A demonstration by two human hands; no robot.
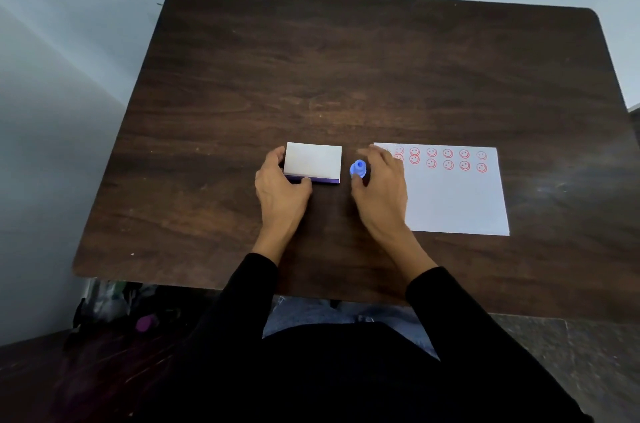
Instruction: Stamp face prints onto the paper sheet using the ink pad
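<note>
Both hands lay on the dark wooden table (346, 76), and I take them from left to right. With my left hand (280, 187) I gripped the ink pad (313, 161) at its left end: my fingers curled over the far left corner, and my thumb (304, 181) pressed against the near edge. The pad was a flat rectangular case with a pale lid, closed, and a purple strip showed along its near side. It sat flat on the table, a little left of the middle.

Just right of the pad stood the blue stamp (358, 169), upright on the bare wood, its knob pointing up. It stood between the pad and the paper and touched neither of them.

My right hand (381, 187) cupped around the stamp from the right, the fingers spread and curved, the thumb low beside the stamp's base. I cannot tell whether the fingers actually touched it or only surrounded it.

Farther right lay the white paper sheet (457, 201), flat, with its left edge partly under my right hand. Two rows of red smiley face prints (447, 159) ran across its far part, and the leftmost ones were half hidden by my fingers. The near part of the sheet was blank. Black sleeves (450, 301) covered both my forearms down to the wrists.
</note>
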